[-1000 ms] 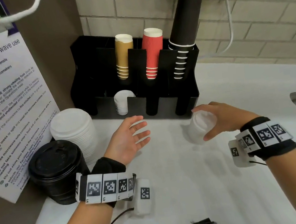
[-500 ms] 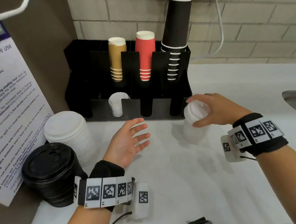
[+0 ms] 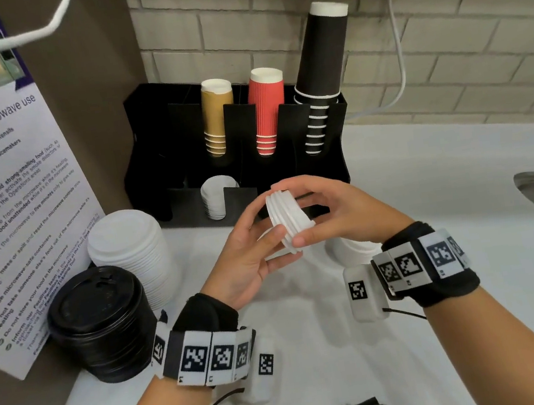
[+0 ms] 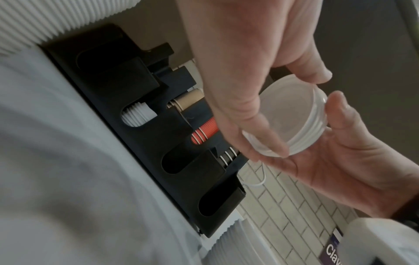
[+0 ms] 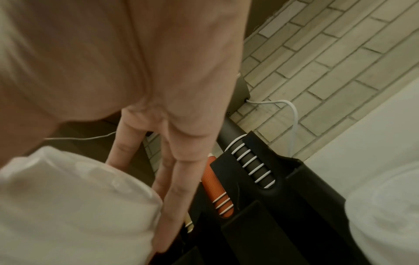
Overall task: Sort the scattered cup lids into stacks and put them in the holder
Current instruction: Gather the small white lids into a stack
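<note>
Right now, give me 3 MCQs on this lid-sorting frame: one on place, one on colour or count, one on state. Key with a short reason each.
1. Where is the small stack of white lids?
A. in the holder's front slot
B. held in the air between both hands
C. on top of the black lids

2. What colours are the three cup stacks in the holder, left to right in the head view?
A. tan, red, black
B. red, black, tan
C. white, tan, red

3. What is the left hand doing?
A. lying flat on the counter
B. fingers curled round the lid stack
C. gripping a black cup

Key: 1 B, the right hand and the left hand both grip it above the counter. 2 A, tan cups, red cups, black cups. 3 B, the left wrist view shows its fingers round the stack.
</note>
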`<state>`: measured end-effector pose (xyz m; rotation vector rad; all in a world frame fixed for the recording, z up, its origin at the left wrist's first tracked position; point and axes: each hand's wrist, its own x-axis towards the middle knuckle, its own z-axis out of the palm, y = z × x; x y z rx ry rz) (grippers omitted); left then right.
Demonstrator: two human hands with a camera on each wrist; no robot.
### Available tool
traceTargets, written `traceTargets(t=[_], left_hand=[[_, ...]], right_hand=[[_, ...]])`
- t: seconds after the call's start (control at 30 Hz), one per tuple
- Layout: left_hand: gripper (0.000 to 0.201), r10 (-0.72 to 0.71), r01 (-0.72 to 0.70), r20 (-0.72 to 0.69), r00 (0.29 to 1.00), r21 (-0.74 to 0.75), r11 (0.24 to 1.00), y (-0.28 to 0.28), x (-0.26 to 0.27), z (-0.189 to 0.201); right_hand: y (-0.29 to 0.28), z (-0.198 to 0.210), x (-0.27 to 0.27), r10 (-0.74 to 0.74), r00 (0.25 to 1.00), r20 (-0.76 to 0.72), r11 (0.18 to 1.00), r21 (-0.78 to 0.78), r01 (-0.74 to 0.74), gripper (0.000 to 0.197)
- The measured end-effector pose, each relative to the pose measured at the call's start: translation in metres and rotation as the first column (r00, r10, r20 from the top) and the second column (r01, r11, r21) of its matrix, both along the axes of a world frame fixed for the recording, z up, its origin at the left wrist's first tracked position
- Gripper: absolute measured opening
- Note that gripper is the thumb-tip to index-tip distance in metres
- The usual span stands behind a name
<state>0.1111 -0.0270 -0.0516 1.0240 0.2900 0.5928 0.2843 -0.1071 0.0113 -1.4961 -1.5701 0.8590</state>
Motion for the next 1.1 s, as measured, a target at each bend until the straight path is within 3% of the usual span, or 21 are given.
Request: traceTargets(t=[0.2, 0.3, 0.43, 0.6, 0.73, 0.97, 1.1], left_hand=[[0.054, 0.085, -0.085, 0.007, 0.996, -0.001, 0.996, -0.001, -0.002, 0.001], [0.058, 0.098, -0.098, 0.000, 0.995, 0.018, 0.995, -0.001, -0.003, 0.003], [0.081, 0.086, -0.086, -0.007, 0.996, 0.030, 0.996, -0.001, -0.003, 0.005], [0.071, 0.068, -0.068, 0.013, 0.998, 0.031, 0.997, 0.000, -0.004, 0.004], [0.057, 0.055, -0.056, 0.008, 0.998, 0.045, 0.997, 0.002, -0.005, 0.004], [0.062, 0.082, -0.081, -0.001, 0.997, 0.058, 0.995, 0.004, -0.007, 0.003], [0.067, 0.106, -0.106, 0.000, 0.994, 0.033, 0.994, 0.006, -0.007, 0.005]], right_hand=[[0.004, 0.000, -0.007, -0.005, 1.000, 0.008, 0.999, 0.040, 0.005, 0.068], [0.003, 0.001, -0.009, -0.010, 1.000, 0.029, 0.997, 0.072, 0.008, 0.070], [0.003, 0.004, -0.011, -0.004, 1.000, 0.031, 0.997, 0.079, 0.002, 0.070], [0.002, 0.005, -0.011, 0.007, 0.999, 0.043, 0.998, 0.065, -0.010, 0.071], [0.002, 0.009, -0.008, 0.064, 0.997, -0.043, 0.998, -0.010, -0.064, 0.070], [0.003, 0.008, -0.011, 0.021, 1.000, -0.003, 0.999, 0.043, -0.021, 0.064], [0.004, 0.009, -0.010, 0.000, 0.999, -0.051, 0.995, 0.098, 0.005, 0.064]])
